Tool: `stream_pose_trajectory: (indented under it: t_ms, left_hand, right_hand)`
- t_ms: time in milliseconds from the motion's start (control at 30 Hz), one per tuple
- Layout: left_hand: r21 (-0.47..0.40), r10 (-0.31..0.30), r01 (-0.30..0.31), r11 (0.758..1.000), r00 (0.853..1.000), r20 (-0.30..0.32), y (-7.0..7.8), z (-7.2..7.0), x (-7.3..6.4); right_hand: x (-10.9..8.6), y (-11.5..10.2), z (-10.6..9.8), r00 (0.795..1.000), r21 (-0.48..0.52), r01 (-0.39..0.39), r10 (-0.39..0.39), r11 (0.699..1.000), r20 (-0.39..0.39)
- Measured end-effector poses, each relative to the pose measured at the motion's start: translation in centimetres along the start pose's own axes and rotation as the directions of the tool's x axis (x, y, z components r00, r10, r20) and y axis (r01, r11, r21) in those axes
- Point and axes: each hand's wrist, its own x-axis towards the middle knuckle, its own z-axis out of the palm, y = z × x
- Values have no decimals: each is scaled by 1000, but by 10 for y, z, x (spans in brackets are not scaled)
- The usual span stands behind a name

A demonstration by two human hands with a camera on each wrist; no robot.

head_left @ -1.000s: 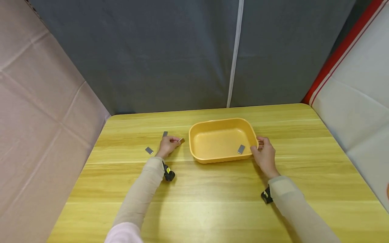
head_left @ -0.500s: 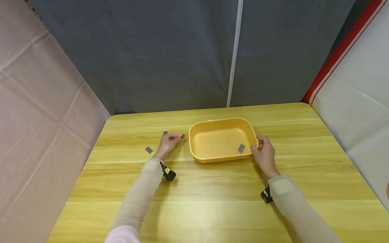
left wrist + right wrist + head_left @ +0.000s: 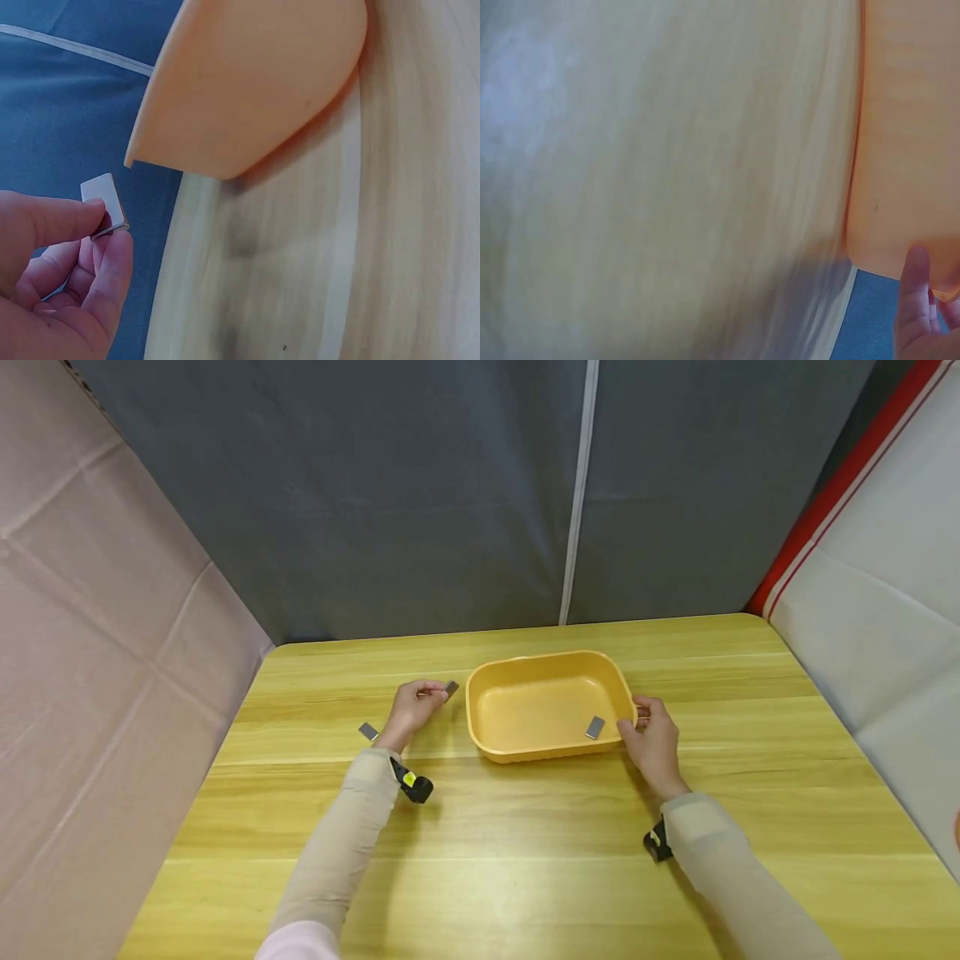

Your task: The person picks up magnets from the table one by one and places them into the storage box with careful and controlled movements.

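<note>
Between the thumb and fingers of my left hand (image 3: 412, 710) is a small flat rectangular metal piece (image 3: 105, 202), grey with a bright edge. It is held up just left of a yellow plastic basin (image 3: 486, 752). My right hand (image 3: 652, 747) grips the basin at its right end, the thumb against the near corner and the other fingers partly hidden behind the rim. In the basin, near that corner, lies a similar metal piece (image 3: 595, 727). Another metal piece (image 3: 368, 732) rests on the table to the left of my left wrist.
The wood-patterned table (image 3: 480, 860) reaches back to a grey curtain (image 3: 412, 510). A pinkish cloth (image 3: 120, 652) hangs at the left side and a white cloth (image 3: 885, 635) with a red border at the right. A small black camera sits on each wrist.
My left hand has lifted the metal piece slightly away from me and turned it, now covering another piece that showed behind the hand. My right hand and the basin stay put.
</note>
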Motion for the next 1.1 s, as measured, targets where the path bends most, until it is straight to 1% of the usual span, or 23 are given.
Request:
stream_pose_trajectory:
  t_ms: [133,267,400,467,633,767,900,1000,1100]
  left_hand:
    - [-7,21,-21,1000,1000,3,5,1,-2]
    - [-43,48,-47,998,999,24,12,4,-4]
    - [-75,58,-55,996,997,45,18,8,-4]
    - [-74,64,-60,995,996,56,21,10,-4]
    - [-18,94,-93,996,991,95,27,17,-3]
    - [-6,110,-110,994,986,122,31,23,-3]
    - [-10,111,-110,994,980,168,35,28,-2]
    - [10,103,-107,994,977,186,39,31,-1]
    - [12,114,-119,993,973,200,43,34,0]
  right_hand:
    - [0,0,1,1000,-2,2,-2,1000,1]
    - [0,0,0,1000,-4,-1,1,1000,3]
    - [0,1,0,1000,-3,-3,3,1000,3]
    - [0,1,0,1000,-2,-3,3,1000,4]
    - [0,2,0,1000,-5,-2,2,1000,0]
    - [1,2,1,1000,-3,-7,7,1000,-6]
    - [1,2,1,1000,-2,-10,10,1000,-5]
    - [1,1,0,1000,-6,-10,10,1000,0]
    - [1,1,0,1000,-4,-10,10,1000,0]
